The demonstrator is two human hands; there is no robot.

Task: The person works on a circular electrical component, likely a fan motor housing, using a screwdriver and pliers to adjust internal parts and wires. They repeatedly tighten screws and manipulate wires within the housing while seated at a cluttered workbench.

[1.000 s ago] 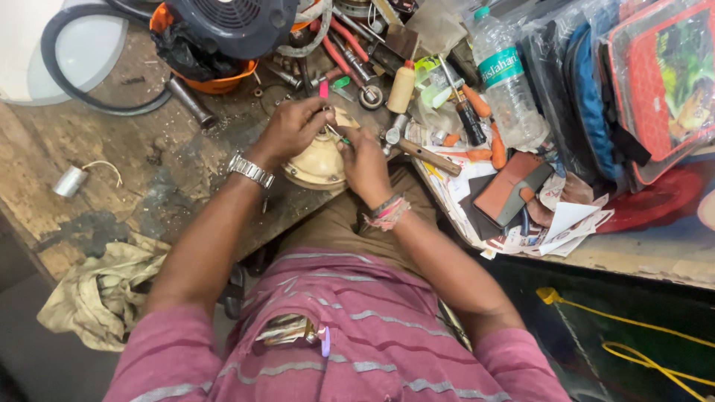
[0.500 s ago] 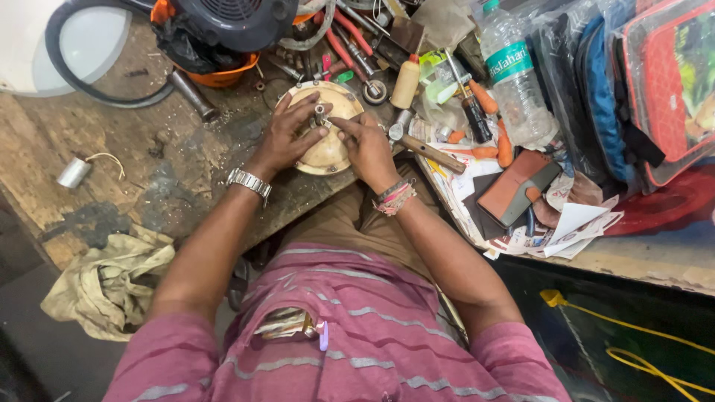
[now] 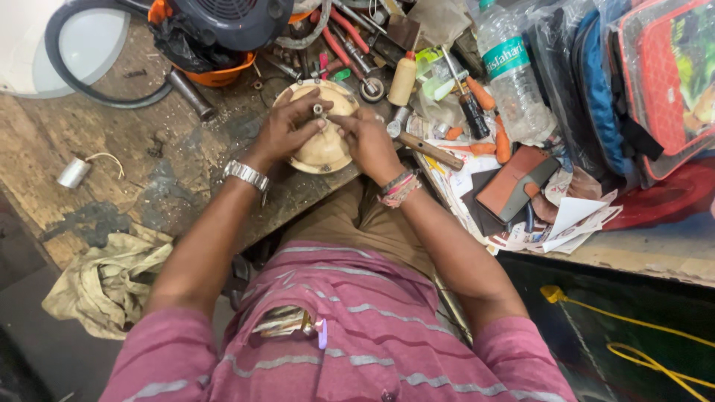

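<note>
Round cream housing (image 3: 322,145) lies flat at desk (image 3: 171,171) edge. Left hand (image 3: 287,130) grips its left rim; right hand (image 3: 369,138) pinches small metal shaft (image 3: 319,110) standing upright at center, between both hands.

bench: worn wooden worktop (image 3: 112,171) | floor: dark (image 3: 625,327) | light: even

A single camera, worn on the person's head, looks almost straight down over the chest and forearms. It sits close above the cluttered wooden surface (image 3: 171,164), whose far edge lies toward the top of the frame.
</note>
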